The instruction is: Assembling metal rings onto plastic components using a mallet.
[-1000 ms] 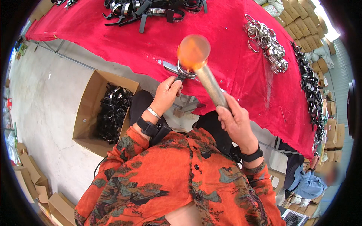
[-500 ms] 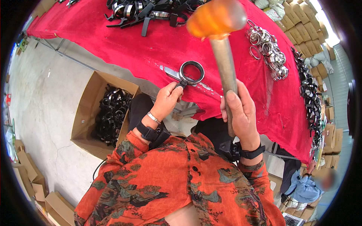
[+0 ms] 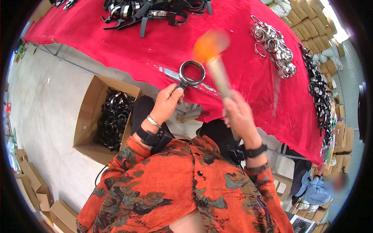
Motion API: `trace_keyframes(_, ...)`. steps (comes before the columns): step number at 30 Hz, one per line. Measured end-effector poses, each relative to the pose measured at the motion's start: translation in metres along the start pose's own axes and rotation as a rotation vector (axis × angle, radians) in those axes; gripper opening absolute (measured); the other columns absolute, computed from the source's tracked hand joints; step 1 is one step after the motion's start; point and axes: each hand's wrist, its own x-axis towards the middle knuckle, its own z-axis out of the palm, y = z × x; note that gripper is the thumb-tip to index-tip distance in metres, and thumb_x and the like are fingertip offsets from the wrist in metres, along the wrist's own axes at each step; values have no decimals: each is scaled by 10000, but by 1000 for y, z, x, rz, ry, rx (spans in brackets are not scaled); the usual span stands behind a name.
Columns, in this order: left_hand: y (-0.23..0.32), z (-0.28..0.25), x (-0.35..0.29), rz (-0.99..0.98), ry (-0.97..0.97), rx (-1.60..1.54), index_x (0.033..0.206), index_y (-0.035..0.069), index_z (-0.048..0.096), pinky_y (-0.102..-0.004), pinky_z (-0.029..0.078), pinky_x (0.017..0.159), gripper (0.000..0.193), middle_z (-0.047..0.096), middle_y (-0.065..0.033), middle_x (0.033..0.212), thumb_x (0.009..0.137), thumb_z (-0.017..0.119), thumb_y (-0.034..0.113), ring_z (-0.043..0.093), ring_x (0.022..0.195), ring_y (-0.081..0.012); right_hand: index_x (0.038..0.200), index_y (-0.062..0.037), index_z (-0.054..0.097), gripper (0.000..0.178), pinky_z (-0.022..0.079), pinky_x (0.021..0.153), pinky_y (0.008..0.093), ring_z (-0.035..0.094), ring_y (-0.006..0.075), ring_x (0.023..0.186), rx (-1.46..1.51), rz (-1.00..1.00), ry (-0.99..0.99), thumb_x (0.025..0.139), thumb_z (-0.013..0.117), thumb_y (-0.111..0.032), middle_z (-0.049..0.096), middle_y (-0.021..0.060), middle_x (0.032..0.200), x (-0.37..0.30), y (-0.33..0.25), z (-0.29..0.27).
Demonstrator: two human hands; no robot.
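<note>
At the near edge of the red-covered table point(image 3: 143, 54), my left hand point(image 3: 167, 101) is closed on the short black handle of a ring-shaped piece point(image 3: 187, 82). A shiny metal ring shows inside its black rim. My right hand point(image 3: 240, 117) grips the handle of a mallet point(image 3: 220, 79). Its translucent orange head, smeared by motion, hangs over the table just to the right of and beyond the ring, apart from it.
Black handled pieces point(image 3: 155, 14) lie heaped at the table's far side. Loose metal rings point(image 3: 276, 50) are piled to the right, with more black parts point(image 3: 320, 99) along the right edge. A cardboard box point(image 3: 86, 124) of black parts stands at left. A person point(image 3: 316, 190) is at lower right.
My right hand has swung the mallet down and left, bringing its head nearer the ring. My left hand keeps its grip on the handle; the whole view has shifted slightly.
</note>
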Motion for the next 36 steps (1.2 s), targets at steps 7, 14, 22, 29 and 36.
trace_keyframes(7, -3, -3, -1, -9, -11, -41, 795, 37, 539, -248, 419, 603, 271, 528, 1, 683, 971, 497, 238, 501, 642, -82, 1194, -57, 501, 364, 397, 451, 213, 486, 76, 518, 314, -16, 19, 981, 464, -351, 520, 9, 686, -17, -16, -17)
trace_keyframes(14, -6, 3, 2, -5, -34, -50, 806, 31, 538, -257, 428, 623, 271, 541, -4, 682, 976, 490, 237, 506, 647, -89, 1239, -63, 454, 361, 412, 457, 218, 483, 87, 512, 356, 35, 46, 977, 489, -308, 526, 14, 712, -35, 59, -1)
trace_keyframes(22, 1, 0, 0, -26, -44, -58, 823, 33, 558, -261, 436, 687, 286, 577, -20, 722, 985, 463, 249, 540, 695, -107, 1323, -21, 445, 424, 403, 522, 203, 502, 64, 585, 204, -330, 62, 970, 500, -248, 546, 27, 758, -55, 44, -7)
trace_keyframes(29, -4, -3, 2, 10, -24, -75, 800, 17, 548, -261, 451, 637, 281, 591, -28, 701, 978, 483, 225, 544, 657, -104, 1313, 15, 460, 418, 435, 557, 223, 504, 71, 579, -37, -218, 63, 930, 538, -133, 554, 37, 755, -49, 17, -3)
trace_keyframes(36, -3, 4, 3, -3, 15, -76, 801, 26, 544, -260, 446, 604, 272, 551, -13, 674, 970, 508, 237, 530, 636, -97, 1268, 24, 465, 438, 495, 664, 343, 632, 308, 721, -495, -419, -55, 900, 610, -166, 615, 197, 839, -18, 5, 16)
